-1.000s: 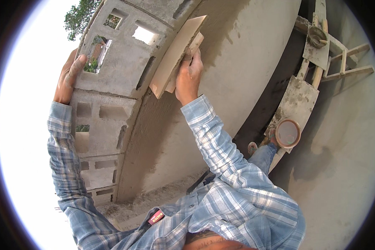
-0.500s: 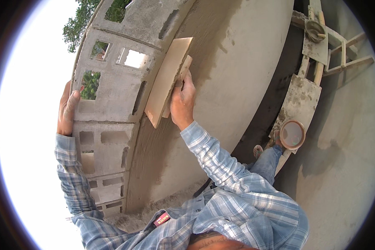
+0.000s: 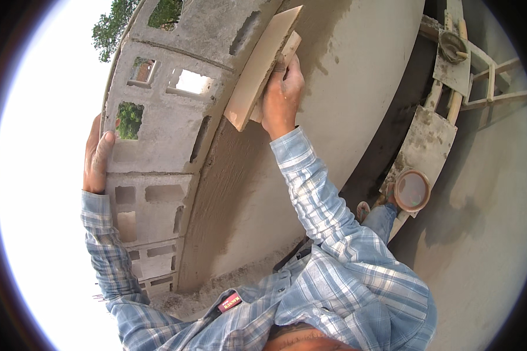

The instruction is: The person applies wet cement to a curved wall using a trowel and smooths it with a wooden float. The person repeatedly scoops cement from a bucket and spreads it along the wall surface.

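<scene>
My left hand (image 3: 98, 157) grips the outer edge of the concrete block wall (image 3: 158, 140) at left, thumb on the near side. In my right hand (image 3: 284, 93) is the handle of a flat, pale float (image 3: 262, 64). Its board lies along the border between the blocks and a band of rough, damp grey render (image 3: 219, 199). My fingers are curled round the handle, partly hidden by my hand.
At right stand narrow scaffold planks (image 3: 424, 134) on a timber frame (image 3: 489, 82), bearing a round tub of cloudy liquid (image 3: 411, 190) and a darker pan (image 3: 452, 47). My feet show beside the tub. Tree branches (image 3: 108, 29) appear beyond the wall.
My right hand has carried the float upward along the wall, most clearly since half a second ago. My left hand keeps its grip on the edge; the view has shifted slightly.
</scene>
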